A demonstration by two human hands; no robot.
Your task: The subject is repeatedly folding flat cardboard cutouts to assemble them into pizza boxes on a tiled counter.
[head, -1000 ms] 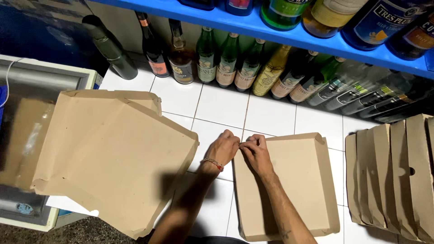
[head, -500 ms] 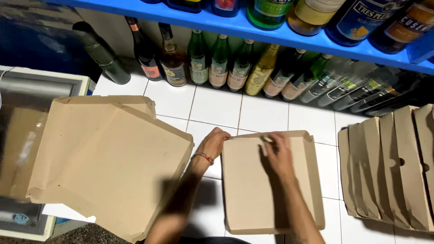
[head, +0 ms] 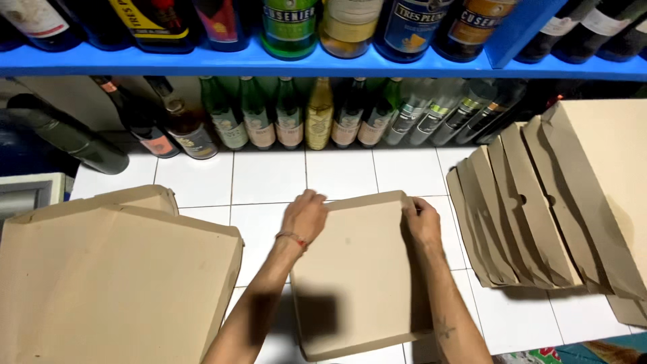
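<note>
Two bare hands grip one flat brown cardboard box [head: 354, 269] on a white-tiled counter [head: 269, 178], seen from above. At far left, a stack of folded cardboard boxes [head: 114, 283] lies closed, just beside the person's left forearm. The left hand [head: 304, 217], a red string at its wrist, curls over the far left corner of the box in the middle, fingers closed on its edge. The right hand [head: 422, 222] pinches the far right corner, fingers wrapped around the raised rim. The box lies flat on the tiles between both arms. At right, a fanned row of unfolded box blanks [head: 539, 209] overlaps, well apart from the hands. Behind everything, glass bottles [head: 290, 114] stand in a row beneath a blue shelf [head: 202, 64] carrying more bottles.
</note>
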